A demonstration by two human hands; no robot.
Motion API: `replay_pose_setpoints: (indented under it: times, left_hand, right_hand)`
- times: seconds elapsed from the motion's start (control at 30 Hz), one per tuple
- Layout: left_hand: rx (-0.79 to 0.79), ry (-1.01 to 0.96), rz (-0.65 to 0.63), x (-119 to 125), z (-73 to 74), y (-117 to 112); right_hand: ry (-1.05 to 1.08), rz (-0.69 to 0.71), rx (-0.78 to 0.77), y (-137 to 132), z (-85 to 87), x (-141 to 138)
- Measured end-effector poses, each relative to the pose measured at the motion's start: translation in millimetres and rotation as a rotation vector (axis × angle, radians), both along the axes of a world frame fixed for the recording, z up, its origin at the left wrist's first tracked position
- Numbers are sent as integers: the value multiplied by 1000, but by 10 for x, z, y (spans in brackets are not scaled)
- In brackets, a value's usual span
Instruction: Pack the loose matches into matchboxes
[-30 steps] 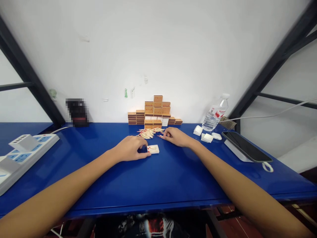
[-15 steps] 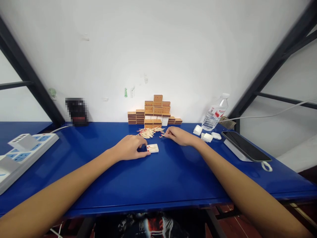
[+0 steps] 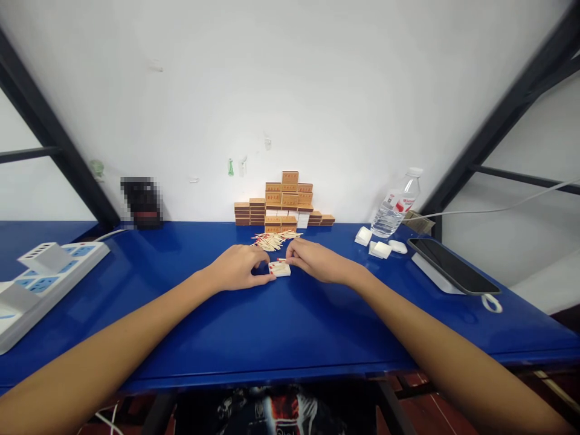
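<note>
A small white matchbox tray [image 3: 281, 272] lies on the blue table with several red-tipped matches in it. My left hand [image 3: 240, 267] grips the tray's left end between thumb and fingers. Over its right end, my right hand [image 3: 306, 260] pinches a match [image 3: 281, 260], its red head pointing left above the tray. Just behind both hands is a loose pile of matches [image 3: 270, 241]. Stacked matchboxes [image 3: 290, 199] stand against the wall beyond the pile, brown and orange with a few white pieces among them.
On the right are a tilted water bottle [image 3: 395, 205], small white trays [image 3: 379, 249], a white case [image 3: 397, 246] and a phone [image 3: 446, 266] on a white stand. A power strip [image 3: 49, 290] lies at the left, with a blurred dark object [image 3: 142, 202] behind it.
My right hand has moved left and nearer from the edge of the match pile to the tray, carrying a match. My left hand stays at the tray.
</note>
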State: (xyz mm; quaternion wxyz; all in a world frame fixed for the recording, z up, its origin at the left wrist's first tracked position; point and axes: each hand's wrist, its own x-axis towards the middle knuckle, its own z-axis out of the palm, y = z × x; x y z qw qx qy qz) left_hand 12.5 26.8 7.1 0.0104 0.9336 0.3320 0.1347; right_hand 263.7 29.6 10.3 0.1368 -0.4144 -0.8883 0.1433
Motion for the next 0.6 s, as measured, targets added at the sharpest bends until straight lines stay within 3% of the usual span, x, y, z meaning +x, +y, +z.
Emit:
replay_pose_setpoints:
  times: [0.33, 0.6]
  left_hand:
    - [4, -15, -13, -2, -9, 1]
    - [0, -9, -11, 0, -8, 2]
  right_hand:
    - [25, 66, -25, -68, -75, -106]
    - [88, 47, 6, -51, -37, -89]
